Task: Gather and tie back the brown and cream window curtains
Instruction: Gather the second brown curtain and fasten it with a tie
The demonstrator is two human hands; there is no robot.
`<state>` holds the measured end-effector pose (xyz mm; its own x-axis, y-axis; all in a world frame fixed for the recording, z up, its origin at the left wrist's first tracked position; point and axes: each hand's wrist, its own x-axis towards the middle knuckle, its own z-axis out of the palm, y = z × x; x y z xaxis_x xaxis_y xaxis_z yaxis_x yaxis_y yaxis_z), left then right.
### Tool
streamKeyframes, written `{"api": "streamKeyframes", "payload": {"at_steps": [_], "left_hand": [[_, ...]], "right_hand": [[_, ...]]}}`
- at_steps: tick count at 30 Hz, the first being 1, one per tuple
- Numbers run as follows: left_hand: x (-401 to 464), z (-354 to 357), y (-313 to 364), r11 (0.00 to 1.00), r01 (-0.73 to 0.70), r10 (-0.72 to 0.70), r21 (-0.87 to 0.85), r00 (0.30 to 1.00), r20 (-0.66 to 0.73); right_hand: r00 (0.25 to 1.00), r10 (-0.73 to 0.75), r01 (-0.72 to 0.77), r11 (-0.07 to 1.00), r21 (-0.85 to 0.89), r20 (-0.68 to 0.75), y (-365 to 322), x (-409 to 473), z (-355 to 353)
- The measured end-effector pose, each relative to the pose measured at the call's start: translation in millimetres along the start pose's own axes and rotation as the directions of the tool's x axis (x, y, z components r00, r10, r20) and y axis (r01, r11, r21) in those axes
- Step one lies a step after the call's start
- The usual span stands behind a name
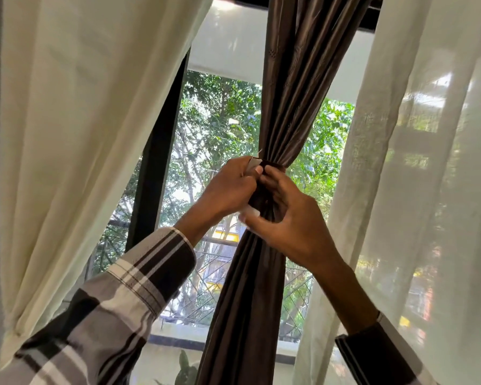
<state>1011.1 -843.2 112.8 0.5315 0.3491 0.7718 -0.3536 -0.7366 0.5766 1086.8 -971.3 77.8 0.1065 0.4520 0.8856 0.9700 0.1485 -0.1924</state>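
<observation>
The brown curtain is bunched into a tight waist right between the hands, fanning out above and below them. Left hand pinches the pale end of a tie-back band against the gather; right hand curls round the dark bundle, fingers meeting the left's. Cream curtains hang to either side of both plaid sleeves, green trees beyond the window frame.

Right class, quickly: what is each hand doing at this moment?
Left hand: fingers pinch the tie band on the gathered brown curtain.
Right hand: fingers curled round the same bunch.
</observation>
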Motion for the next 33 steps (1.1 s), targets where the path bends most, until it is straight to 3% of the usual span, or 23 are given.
{"api": "streamKeyframes", "payload": {"at_steps": [3, 7, 9, 12, 17, 21, 24, 27, 31, 33], "left_hand": [[-1, 4, 2, 0.998, 0.005, -0.005, -0.056, 1.0, 0.007], [0, 8, 5, 0.998, -0.036, 0.035, -0.043, 0.999, -0.015], [-1, 8, 5, 0.992, -0.029, 0.03, -0.123, 1.0, 0.008], [0, 5, 1, 0.967, 0.03, -0.027, -0.253, 1.0, 0.017], [5, 4, -3, 0.964, 0.065, -0.079, -0.256, 0.996, -0.046], [4, 8, -4, 0.958, 0.061, -0.075, -0.28, 0.996, -0.04], [-3, 13, -2, 0.91, 0.066, -0.042, -0.41, 0.997, 0.067], [-4, 22, 3, 0.902, 0.029, -0.009, -0.43, 0.999, 0.05], [-2, 27, 4, 0.904, 0.006, -0.018, -0.428, 1.0, -0.025], [-2, 26, 6, 0.899, 0.001, -0.028, -0.438, 0.998, -0.055]], "right_hand": [[0.994, -0.101, 0.079, 0.926, -0.368, -0.04, 2, -12, 14], [0.897, -0.311, 0.123, 0.858, -0.498, -0.315, 9, -12, 18], [0.855, -0.262, 0.084, 0.922, -0.379, -0.448, 10, -7, 10], [0.846, -0.007, -0.012, 0.999, -0.031, -0.533, 8, 0, 1], [0.797, 0.228, -0.013, 0.932, 0.361, -0.56, 3, -3, -21], [0.749, 0.484, -0.108, 0.763, 0.638, -0.452, 20, 9, -31], [0.715, 0.615, -0.192, 0.629, 0.754, -0.331, 36, 21, -34], [0.697, 0.701, -0.312, 0.49, 0.814, -0.155, 43, 31, -29], [0.739, 0.637, -0.491, 0.288, 0.822, 0.219, 41, 42, -12], [0.745, 0.604, -0.515, 0.254, 0.819, 0.281, 26, 43, -13]]}}
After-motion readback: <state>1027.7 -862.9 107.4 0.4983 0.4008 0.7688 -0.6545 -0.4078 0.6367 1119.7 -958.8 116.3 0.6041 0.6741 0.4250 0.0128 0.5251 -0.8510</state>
